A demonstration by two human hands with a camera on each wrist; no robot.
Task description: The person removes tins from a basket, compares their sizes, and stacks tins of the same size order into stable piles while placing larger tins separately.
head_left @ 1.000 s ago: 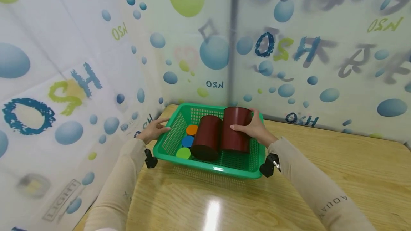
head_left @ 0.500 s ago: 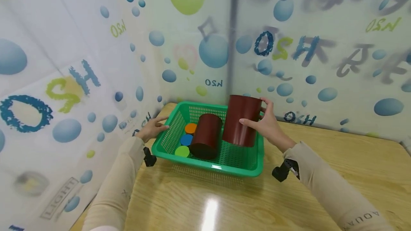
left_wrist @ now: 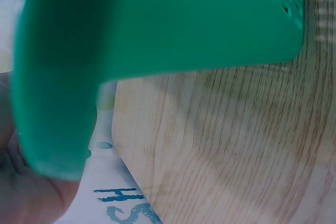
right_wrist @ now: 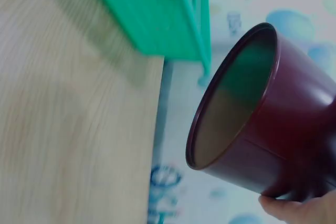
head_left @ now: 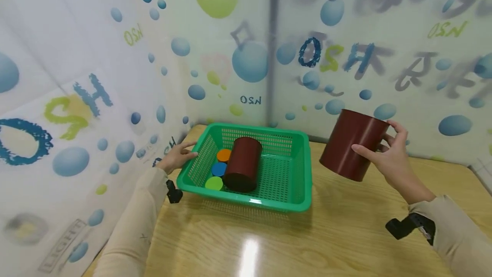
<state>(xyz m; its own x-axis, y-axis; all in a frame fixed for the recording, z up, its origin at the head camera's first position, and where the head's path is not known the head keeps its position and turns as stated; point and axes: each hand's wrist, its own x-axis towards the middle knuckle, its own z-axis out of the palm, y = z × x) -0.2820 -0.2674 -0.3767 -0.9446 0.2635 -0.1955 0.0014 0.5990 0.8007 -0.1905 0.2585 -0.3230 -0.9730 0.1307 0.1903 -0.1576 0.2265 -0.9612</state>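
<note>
In the head view my right hand (head_left: 390,157) holds a dark red cylindrical container (head_left: 353,144) tilted above the table, right of the basket. The thumb lies on its near side and the fingers are at its far edge, partly hidden. Its open mouth shows in the right wrist view, pointing left. My left hand (head_left: 177,157) grips the left rim of a green plastic basket (head_left: 246,200), thumb over the rim; the other fingers are mostly hidden. In the basket lies a second dark red container (head_left: 244,161), beside orange (head_left: 224,155), blue (head_left: 219,169) and lime green (head_left: 214,183) round pieces.
The basket stands on a light wood table (head_left: 346,234). Behind and to the left, a pale curtain (head_left: 284,25) printed with bubbles and letters borders the table. The left wrist view shows a corner of the basket close up over the wood.
My right hand has lifted the container out of the basket's right side and carried it right, over the table, tilting it. The left hand has stayed at the rim.
</note>
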